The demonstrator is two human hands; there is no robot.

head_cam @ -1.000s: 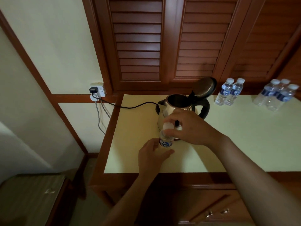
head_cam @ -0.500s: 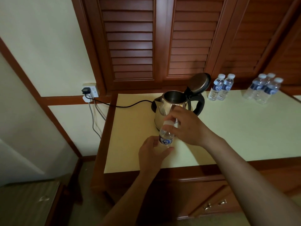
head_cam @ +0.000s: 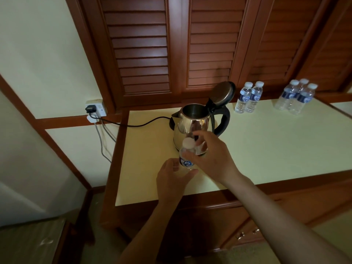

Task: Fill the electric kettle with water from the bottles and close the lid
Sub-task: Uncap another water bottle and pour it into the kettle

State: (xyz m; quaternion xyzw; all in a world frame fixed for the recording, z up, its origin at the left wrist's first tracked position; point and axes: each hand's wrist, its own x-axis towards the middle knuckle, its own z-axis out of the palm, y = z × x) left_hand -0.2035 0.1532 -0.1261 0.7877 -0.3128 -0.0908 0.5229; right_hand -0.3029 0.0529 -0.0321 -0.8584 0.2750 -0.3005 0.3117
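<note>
A small clear water bottle [head_cam: 186,162] with a blue label and a white cap [head_cam: 188,143] stands upright just in front of the kettle. My left hand [head_cam: 171,177] wraps its lower part from the near side. My right hand [head_cam: 211,158] grips its upper part from the right, thumb across the front below the cap, fingers behind the cap. The cap is on. The steel electric kettle [head_cam: 192,126] sits on the cream tabletop [head_cam: 266,149] with its lid [head_cam: 222,93] tipped up and back, so the dark inside shows. Its black handle faces right.
Two capped bottles [head_cam: 247,98] stand behind the kettle to the right, and three more [head_cam: 296,98] farther right. A black cord [head_cam: 144,122] runs from the kettle to a wall socket [head_cam: 95,108] at left. Louvred wooden doors rise behind the table.
My right hand's fingers have slid off the top of the cap, which now shows. The view has tilted and pulled back a little. The bottle stays in place.
</note>
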